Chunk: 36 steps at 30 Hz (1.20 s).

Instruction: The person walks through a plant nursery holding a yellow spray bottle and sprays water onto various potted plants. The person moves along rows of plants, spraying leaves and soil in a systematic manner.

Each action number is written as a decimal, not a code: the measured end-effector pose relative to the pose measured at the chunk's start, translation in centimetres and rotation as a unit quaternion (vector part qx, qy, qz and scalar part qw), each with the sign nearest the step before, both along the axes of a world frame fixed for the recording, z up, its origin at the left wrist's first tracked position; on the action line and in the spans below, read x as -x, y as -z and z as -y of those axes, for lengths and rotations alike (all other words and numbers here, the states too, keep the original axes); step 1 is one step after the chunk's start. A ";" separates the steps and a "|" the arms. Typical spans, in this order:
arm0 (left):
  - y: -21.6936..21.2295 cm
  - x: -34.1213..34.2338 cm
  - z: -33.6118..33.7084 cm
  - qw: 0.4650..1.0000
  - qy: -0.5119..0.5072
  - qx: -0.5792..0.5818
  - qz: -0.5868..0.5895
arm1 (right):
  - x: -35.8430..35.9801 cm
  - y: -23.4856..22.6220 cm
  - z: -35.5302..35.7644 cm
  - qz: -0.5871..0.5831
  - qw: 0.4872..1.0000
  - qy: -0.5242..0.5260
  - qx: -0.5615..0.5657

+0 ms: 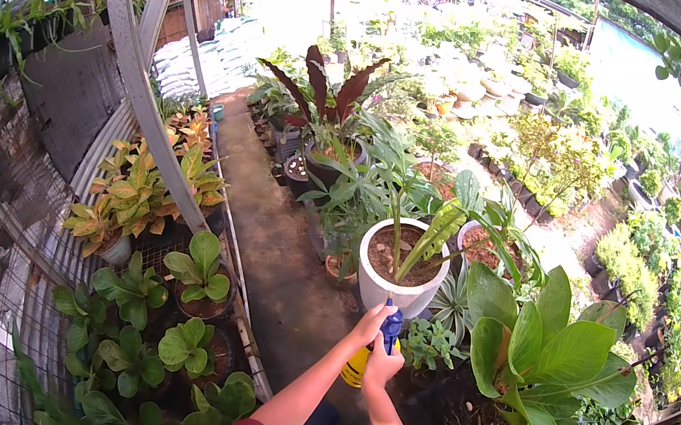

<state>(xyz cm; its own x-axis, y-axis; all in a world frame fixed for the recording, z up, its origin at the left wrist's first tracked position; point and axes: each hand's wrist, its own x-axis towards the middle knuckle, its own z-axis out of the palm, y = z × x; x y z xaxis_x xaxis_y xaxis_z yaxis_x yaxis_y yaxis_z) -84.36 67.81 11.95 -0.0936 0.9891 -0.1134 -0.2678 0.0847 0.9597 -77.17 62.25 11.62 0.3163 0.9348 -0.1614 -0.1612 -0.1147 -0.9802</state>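
Both of my hands hold a spray bottle with a yellow body [355, 366] and a dark blue pump head [391, 325]. My left hand [371, 323] grips the blue head from the left. My right hand [381, 365] wraps around the bottle just below the head. The bottle sits directly in front of a white pot [390, 291] that holds brown soil and a tall plant with long green leaves.
A concrete path [276, 242] runs away between potted plants. Green-leaved pots [200, 275] and yellow-green crotons [129, 198] line a wire shelf on the left. A broad-leaved plant [538, 357] stands to the right, with a dark red one [328, 101] further back. Grey metal posts [130, 39] rise at the left.
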 end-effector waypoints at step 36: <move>-7.1 33.5 -14.9 0.996 0.006 -0.092 0.019 | 28.7 -3.5 -15.6 -0.129 0.902 -0.410 -0.039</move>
<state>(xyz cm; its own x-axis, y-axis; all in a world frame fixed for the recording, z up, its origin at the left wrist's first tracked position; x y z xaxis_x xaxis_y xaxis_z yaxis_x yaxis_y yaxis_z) -117.85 82.74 19.08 -0.0809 0.9945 0.0671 -0.3047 -0.0888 0.9483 -105.84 77.81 15.09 -0.5251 0.8493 -0.0554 -0.2772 -0.2322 -0.9323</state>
